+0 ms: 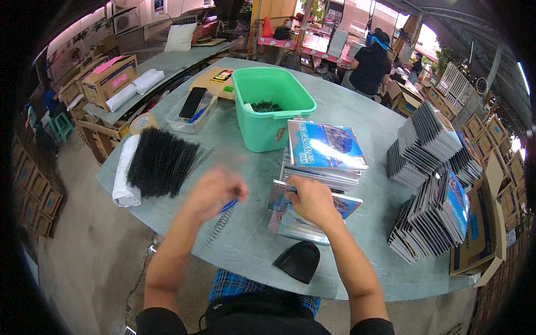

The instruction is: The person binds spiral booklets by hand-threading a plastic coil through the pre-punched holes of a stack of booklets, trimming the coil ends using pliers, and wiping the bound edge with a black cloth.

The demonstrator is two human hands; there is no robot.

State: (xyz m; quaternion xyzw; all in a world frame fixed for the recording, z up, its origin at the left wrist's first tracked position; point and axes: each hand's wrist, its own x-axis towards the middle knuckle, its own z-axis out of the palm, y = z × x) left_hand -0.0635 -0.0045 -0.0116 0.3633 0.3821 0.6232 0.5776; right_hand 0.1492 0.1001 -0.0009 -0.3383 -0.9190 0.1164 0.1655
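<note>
My left hand (215, 192) is smeared by motion over the table. It is closed around a tool with a curved blue handle (228, 206); the rest of this tool is hidden or blurred. A loose black spiral coil (219, 226) trails below that hand. Fingers of my right hand (310, 198) grip the top edge of a notebook (279, 195) with punched holes, at a low stack of notebooks (301, 226). Behind it stands a taller notebook stack (326, 148) with blue picture covers. A heap of black spiral coils (162, 162) lies left of my left hand.
A green bin (271, 131) with black coil pieces inside stands beyond my hands. A clear tray (184, 120) holds a phone. Near the front edge lies a black wedge-shaped object (300, 262). Bound notebook stacks (430, 218) and an open carton (480, 229) are at right. A person (371, 64) sits behind.
</note>
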